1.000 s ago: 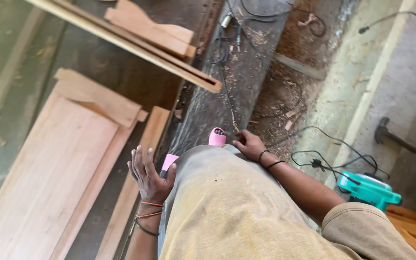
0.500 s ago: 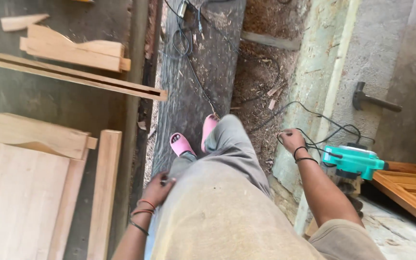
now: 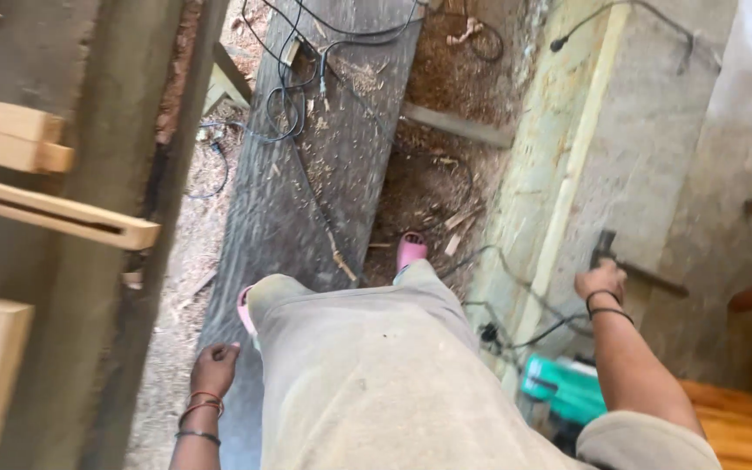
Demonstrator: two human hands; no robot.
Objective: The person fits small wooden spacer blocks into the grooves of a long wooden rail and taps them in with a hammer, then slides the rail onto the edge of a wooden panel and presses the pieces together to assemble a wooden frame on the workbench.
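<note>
- Reaching out to the side, the right hand [image 3: 600, 280] sits at a dark hammer [image 3: 635, 268] that lies on the grey worktop [image 3: 698, 174]; the fingers curl over the hammer's head end, touching it, though I cannot tell whether they truly clench it.
- The hammer's handle runs away from the hand toward the right, flat on the worktop.
- Just below the right forearm stands a teal power tool [image 3: 563, 392], beside an orange wooden panel [image 3: 741, 426].
- A black cable [image 3: 515, 300] trails from the worktop's edge down toward the teal tool.
- The left hand [image 3: 213, 370] hangs loose at the hip, fingers relaxed, holding nothing, with bands on the wrist.
- Pink sandals [image 3: 411, 249] show beyond the grey trousers [image 3: 376, 374], on a long grey plank [image 3: 324, 165].
- Black wires [image 3: 289, 96] snake over the plank, with sawdust [image 3: 446, 174] heaped beside it.
- Pale timber pieces [image 3: 19, 139] lie on the far left, well apart from both hands.
</note>
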